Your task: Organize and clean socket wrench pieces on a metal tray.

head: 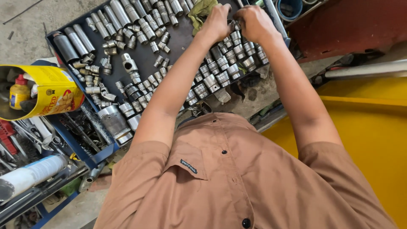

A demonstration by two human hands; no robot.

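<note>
Head view, looking down over a brown shirt (237,182) and two bare forearms.

Left hand (217,22): fingers curled together, pressed down at the far edge of the socket tray (180,40), just beside an olive-green rag (199,12). Right hand (254,23): also curled, knuckles up, touching the left hand. Between the two hands sits one small metal socket (234,25), apparently pinched from both sides; the fingertips are hidden, so which fingers grip it cannot be told.

Tray: one, dark, blue-rimmed, tilted across the frame. It holds chrome sockets (216,70) laid in rows, too many and too overlapped to count exactly; several dozen. Two long dark cylinders lie at its near-left corner, with one large chrome socket (111,118) at the lower edge and one universal joint piece (128,64) near the middle.

Left of the tray: one yellow tin (51,93) on its side, with one small yellow bottle with a red cap (18,94) inside it. Below that, one white spray can (32,171) lying flat among loose hand tools in a blue rack.

Right: one yellow painted surface (369,131), one red panel (360,23) above it.
</note>
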